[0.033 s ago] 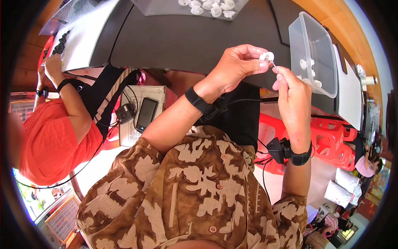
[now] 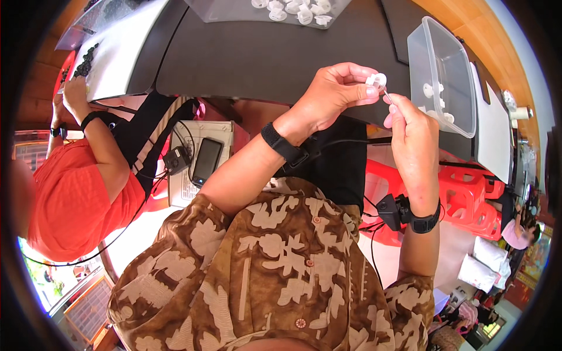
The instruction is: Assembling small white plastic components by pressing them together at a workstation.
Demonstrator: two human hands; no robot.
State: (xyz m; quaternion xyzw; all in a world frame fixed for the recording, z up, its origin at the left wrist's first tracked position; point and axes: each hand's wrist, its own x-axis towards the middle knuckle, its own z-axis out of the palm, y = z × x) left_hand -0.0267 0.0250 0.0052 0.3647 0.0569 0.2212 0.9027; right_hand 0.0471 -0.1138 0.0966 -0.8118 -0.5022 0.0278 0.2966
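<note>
Above the near edge of the dark table, my left hand (image 2: 333,93) pinches a small white plastic part (image 2: 377,79) between thumb and fingers. From the right, my right hand (image 2: 413,131) grips a thin metal pick-like tool (image 2: 387,95) in its fingertips. The tool's far end meets the lower right side of the white part; its exact kind is too small to tell. A clear plastic tub (image 2: 417,64) stands just beyond my right hand, with a few white parts (image 2: 430,90) inside.
Another clear bin (image 2: 202,10) with several white parts (image 2: 304,14) sits on the dark table (image 2: 252,55). At left, a person in red (image 2: 79,196) handles small black pieces (image 2: 86,61). A handheld device (image 2: 208,161) lies on a box; red stools (image 2: 462,190) and cables are nearby.
My right hand and the thin tool have shifted very slightly at the white part. Everything else looks the same.
</note>
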